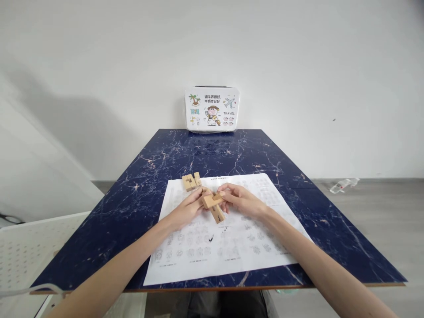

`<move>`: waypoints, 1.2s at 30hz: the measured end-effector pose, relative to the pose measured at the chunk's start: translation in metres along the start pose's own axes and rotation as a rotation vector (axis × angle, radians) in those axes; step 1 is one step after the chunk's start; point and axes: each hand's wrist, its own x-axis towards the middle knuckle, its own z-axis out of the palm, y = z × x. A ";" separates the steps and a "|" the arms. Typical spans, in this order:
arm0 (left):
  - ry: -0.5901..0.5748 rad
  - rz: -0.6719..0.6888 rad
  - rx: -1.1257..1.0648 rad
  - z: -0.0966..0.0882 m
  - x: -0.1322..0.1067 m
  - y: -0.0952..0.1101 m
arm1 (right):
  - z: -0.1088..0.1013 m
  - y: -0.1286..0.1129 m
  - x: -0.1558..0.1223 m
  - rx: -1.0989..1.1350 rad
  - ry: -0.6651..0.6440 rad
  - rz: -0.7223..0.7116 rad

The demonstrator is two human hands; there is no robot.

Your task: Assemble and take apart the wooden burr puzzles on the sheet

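Note:
Both hands meet over a white printed sheet (232, 247) on the dark blue marble table (132, 198). My left hand (187, 208) and my right hand (241, 199) pinch a pair of crossed wooden puzzle blocks (213, 205), one block level and one pointing down toward me. Several more wooden blocks (191, 181) lie together on the sheet's far left corner, just beyond my left fingers.
A white box with cartoon travel pictures (212, 109) leans against the wall at the table's far edge. A white perforated tray (29, 247) stands to the left of the table. A plastic bottle (342, 184) lies on the floor at the right.

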 end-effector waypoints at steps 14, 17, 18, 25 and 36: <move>-0.005 -0.095 -0.198 0.000 -0.003 0.002 | 0.014 -0.002 -0.001 -0.120 0.021 -0.031; 0.015 -0.104 -0.184 0.000 -0.003 0.003 | 0.015 -0.002 -0.002 -0.103 -0.007 -0.033; 0.013 -0.106 -0.169 0.000 -0.003 0.004 | 0.015 -0.002 -0.002 -0.102 -0.016 -0.035; -0.052 -0.092 -0.106 -0.003 -0.003 0.012 | 0.017 -0.002 -0.005 -0.114 -0.064 -0.044; -0.083 -0.091 -0.165 -0.008 -0.002 0.010 | 0.020 -0.002 -0.005 -0.002 -0.130 -0.019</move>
